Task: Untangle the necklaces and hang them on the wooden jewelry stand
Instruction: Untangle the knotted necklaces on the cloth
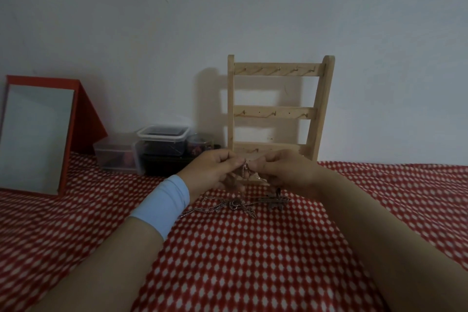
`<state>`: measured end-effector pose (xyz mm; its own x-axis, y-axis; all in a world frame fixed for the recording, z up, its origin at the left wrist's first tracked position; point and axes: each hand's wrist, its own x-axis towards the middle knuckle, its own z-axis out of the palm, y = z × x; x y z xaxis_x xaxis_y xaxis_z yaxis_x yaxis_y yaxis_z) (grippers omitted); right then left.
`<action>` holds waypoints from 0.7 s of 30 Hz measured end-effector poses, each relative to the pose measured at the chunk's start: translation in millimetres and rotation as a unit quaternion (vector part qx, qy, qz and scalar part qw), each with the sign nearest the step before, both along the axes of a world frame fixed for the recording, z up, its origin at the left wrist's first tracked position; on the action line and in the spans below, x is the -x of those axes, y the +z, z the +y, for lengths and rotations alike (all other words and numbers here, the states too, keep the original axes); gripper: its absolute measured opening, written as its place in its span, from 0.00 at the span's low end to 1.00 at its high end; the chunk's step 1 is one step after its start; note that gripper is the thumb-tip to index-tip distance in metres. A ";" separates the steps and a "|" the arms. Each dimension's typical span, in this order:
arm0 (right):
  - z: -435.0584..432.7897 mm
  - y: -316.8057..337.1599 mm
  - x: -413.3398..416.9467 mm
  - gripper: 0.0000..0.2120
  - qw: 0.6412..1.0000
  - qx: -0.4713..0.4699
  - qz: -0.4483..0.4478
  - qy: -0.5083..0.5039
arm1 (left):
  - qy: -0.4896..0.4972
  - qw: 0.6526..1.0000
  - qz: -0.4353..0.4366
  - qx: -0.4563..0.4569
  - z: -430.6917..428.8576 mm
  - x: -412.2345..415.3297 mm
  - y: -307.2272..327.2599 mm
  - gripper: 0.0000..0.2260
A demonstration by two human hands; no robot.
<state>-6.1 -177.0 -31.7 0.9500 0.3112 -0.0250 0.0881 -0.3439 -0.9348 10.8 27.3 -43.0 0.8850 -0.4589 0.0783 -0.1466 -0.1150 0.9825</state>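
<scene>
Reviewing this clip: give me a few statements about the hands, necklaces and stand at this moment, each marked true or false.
1. The left hand and right hand both pinch a chain between them. True.
2. A necklace already hangs on the wooden jewelry stand. False: every hook in view is bare.
3. The tangled necklaces lie on the red patterned cloth below the hands. True.
4. The light-blue wristband is on the right wrist. False: it is on the left wrist.
5. The red-framed mirror stands to the right of the stand. False: it is far to the left.
</scene>
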 end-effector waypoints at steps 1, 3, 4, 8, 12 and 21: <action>0.1 0.2 0.6 0.18 1.000 0.005 0.001 0.003 | -0.002 1.000 0.001 -0.002 0.1 -0.2 0.0 0.09; 0.5 0.8 1.3 0.14 1.000 0.016 -0.006 -0.005 | 0.000 1.000 0.002 -0.004 -0.8 -0.8 -1.3 0.08; 0.7 1.5 1.6 0.12 1.000 0.016 -0.009 -0.013 | 0.007 1.000 -0.004 -0.008 -1.2 -1.5 -2.0 0.08; 0.3 1.7 -1.7 0.12 0.998 -0.046 0.030 -0.015 | 0.041 0.998 -0.040 -0.038 -1.9 -6.3 -5.1 0.10; 11.5 -0.8 -1.9 0.12 0.994 -0.066 0.074 -0.053 | 0.047 0.984 -0.118 -0.124 -3.8 -7.0 -7.0 0.14; 2.0 -0.6 0.7 0.13 0.995 0.079 -0.056 -0.005 | 0.018 1.000 -0.014 0.012 -0.2 -4.0 0.8 0.12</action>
<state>-6.8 -175.0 -32.3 0.9527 0.3020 0.0339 0.1850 -0.4876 -0.8532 14.8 27.1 -42.2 0.8984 -0.4242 0.1134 -0.1699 -0.0976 0.9806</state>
